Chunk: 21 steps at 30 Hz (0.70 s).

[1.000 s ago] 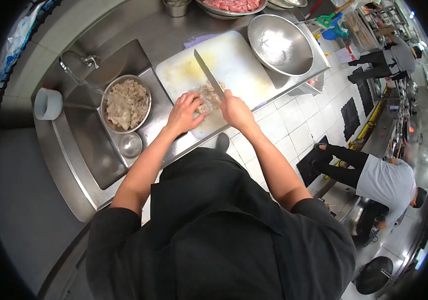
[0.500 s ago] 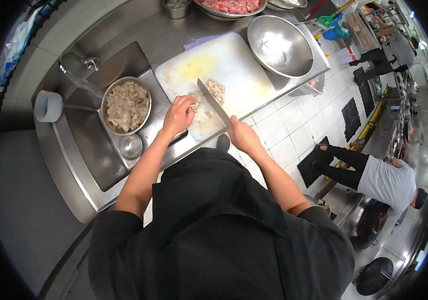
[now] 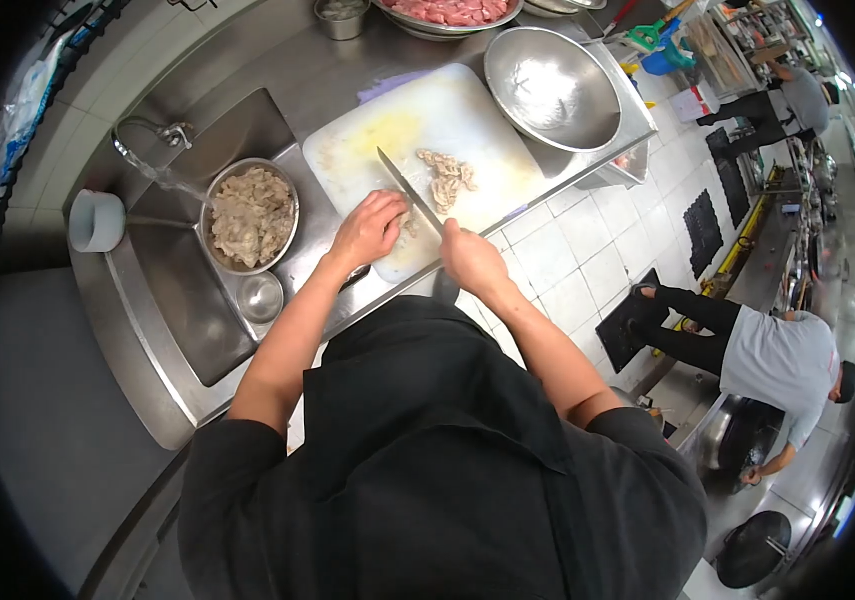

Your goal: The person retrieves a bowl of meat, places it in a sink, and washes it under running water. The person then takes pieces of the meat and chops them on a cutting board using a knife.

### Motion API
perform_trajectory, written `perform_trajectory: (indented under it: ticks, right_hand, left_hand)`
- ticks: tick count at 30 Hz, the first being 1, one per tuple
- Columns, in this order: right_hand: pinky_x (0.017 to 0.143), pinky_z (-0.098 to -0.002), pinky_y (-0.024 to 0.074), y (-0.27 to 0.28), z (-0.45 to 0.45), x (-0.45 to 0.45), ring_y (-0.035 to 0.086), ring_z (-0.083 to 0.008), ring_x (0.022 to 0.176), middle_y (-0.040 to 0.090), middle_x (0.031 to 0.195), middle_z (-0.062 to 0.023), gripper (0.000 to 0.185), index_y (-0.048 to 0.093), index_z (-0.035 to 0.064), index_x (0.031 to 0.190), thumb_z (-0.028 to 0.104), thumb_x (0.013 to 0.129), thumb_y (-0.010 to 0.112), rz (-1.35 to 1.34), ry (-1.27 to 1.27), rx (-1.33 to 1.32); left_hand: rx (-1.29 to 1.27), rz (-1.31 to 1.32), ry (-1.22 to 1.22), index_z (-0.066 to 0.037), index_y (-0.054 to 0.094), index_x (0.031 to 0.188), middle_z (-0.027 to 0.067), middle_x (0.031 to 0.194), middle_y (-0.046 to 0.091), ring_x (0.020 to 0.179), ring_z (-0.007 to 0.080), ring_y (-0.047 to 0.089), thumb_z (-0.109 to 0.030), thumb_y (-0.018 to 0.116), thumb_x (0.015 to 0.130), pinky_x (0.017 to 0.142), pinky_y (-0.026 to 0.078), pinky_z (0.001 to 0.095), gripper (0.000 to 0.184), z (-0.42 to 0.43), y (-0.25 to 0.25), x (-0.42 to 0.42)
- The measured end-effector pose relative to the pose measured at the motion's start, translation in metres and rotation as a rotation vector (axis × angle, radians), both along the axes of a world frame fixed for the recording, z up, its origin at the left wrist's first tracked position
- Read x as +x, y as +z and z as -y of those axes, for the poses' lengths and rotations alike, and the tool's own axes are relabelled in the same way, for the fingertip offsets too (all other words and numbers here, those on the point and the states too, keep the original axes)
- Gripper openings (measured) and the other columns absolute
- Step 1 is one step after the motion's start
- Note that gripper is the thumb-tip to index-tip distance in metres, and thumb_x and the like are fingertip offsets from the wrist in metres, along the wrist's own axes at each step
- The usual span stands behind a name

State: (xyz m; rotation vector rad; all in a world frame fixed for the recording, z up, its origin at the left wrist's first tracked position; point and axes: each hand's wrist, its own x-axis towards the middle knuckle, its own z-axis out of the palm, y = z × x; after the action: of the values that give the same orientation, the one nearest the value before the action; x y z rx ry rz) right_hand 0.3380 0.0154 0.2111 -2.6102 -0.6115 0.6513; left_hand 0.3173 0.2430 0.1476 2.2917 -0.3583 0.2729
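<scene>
In the head view, the right hand has its fingers wrapped around the handle of a long knife, whose blade slants away across a white cutting board. The left hand sits just left of the blade, its fingers bent and drawn close together over a few small bits of meat; whether they pinch any cannot be told. On the far side of the blade, a loose pile of chopped meat lies on the board.

Left of the board, a metal bowl heaped with pale meat stands in the sink, with water running from the tap beside it. A small metal bowl sits near it. A large shiny bowl stands at the board's far right corner, and a purple cloth lies along its far edge. Two people in grey shirts stand well apart at the right.
</scene>
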Motion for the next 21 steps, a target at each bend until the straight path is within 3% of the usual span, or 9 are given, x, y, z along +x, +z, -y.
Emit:
perform_trajectory:
  ticks: [4, 10, 16, 21]
  right_hand:
    - [0.076, -0.0574, 0.054, 0.038, -0.003, -0.005, 0.07, -0.0462, 0.086, 0.07, 0.091, -0.0282, 0.018, 0.052, -0.0005, 0.108, 0.012, 0.095, 0.05, -0.037, 0.027, -0.113]
    - [0.078, -0.0572, 0.055, -0.009, -0.035, 0.012, 0.071, -0.0455, 0.088, 0.071, 0.091, -0.0271, 0.02, 0.052, -0.001, 0.111, 0.011, 0.096, 0.048, 0.019, 0.086, -0.053]
    - [0.073, -0.0577, 0.0548, 0.023, -0.033, 0.015, 0.071, -0.0461, 0.085, 0.071, 0.089, -0.0286, 0.02, 0.052, -0.0018, 0.111, 0.012, 0.097, 0.047, 0.0, 0.121, -0.061]
    - [0.075, -0.0586, 0.054, -0.008, -0.052, 0.019, 0.07, -0.0468, 0.086, 0.07, 0.089, -0.0299, 0.02, 0.053, -0.0028, 0.11, 0.011, 0.097, 0.046, 0.01, 0.08, 0.015]
  left_hand:
    - [0.175, 0.075, 0.0, -0.003, 0.07, 0.107, 0.0122, 0.116, 0.067, 0.112, 0.0322, 0.061, -0.007, 0.068, 0.084, 0.098, 0.051, 0.0419, 0.023, -0.002, 0.003, 0.001]
    - [0.143, 0.061, 0.014, -0.002, 0.07, 0.106, 0.0126, 0.112, 0.068, 0.107, 0.0324, 0.063, -0.005, 0.069, 0.084, 0.092, 0.052, 0.0416, 0.023, 0.0, -0.01, -0.003]
    - [0.14, 0.027, 0.002, -0.002, 0.07, 0.108, 0.0125, 0.114, 0.068, 0.109, 0.031, 0.062, -0.006, 0.068, 0.083, 0.095, 0.052, 0.0412, 0.025, -0.006, -0.002, -0.005]
    - [0.115, 0.062, 0.04, -0.002, 0.071, 0.106, 0.0121, 0.112, 0.069, 0.106, 0.0319, 0.064, -0.005, 0.07, 0.084, 0.09, 0.054, 0.0414, 0.022, -0.006, -0.008, -0.011]
